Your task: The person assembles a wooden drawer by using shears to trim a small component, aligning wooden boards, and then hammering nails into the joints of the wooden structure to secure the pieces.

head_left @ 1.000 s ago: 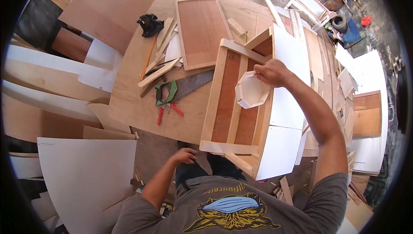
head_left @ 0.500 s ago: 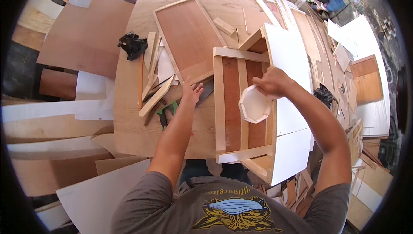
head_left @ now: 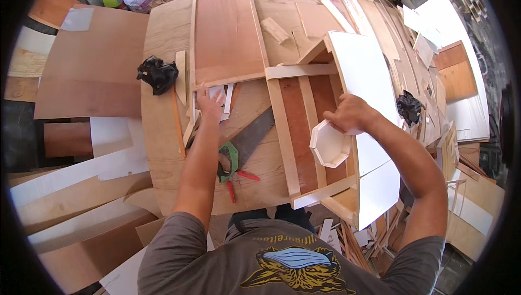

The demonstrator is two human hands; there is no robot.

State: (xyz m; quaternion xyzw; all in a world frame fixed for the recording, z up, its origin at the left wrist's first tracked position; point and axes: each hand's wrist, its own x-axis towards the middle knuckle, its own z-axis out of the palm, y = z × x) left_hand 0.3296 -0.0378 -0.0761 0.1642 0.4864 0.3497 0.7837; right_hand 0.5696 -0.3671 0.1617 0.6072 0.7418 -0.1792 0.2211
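My right hand (head_left: 353,115) is closed on the rim of a small octagonal wooden box (head_left: 330,146), pale inside, above a wooden cabinet frame (head_left: 285,132) with white side panels (head_left: 361,72). My left hand (head_left: 210,102) is open, fingers apart, at the near-left corner of a framed brown panel (head_left: 228,34) lying flat. Whether its fingers touch the panel's edge I cannot tell. Below that hand, a handsaw (head_left: 249,140) with a green and black handle lies on the plywood table (head_left: 255,186), its tip by the cabinet frame. Red-handled pliers or a similar tool (head_left: 233,189) lies at the saw handle.
A crumpled black plastic bag (head_left: 157,75) sits at the table's left, beside wood strips (head_left: 180,72). A wood block (head_left: 275,30) lies beyond the cabinet frame. Large brown boards (head_left: 89,62) stand left. Another black bag (head_left: 410,108) and scrap boards are at right.
The framed panel has turned straighter and shifted away and left. My left hand has moved left and forward with it, uncovering the saw and the red handles. My right hand still holds the octagonal box.
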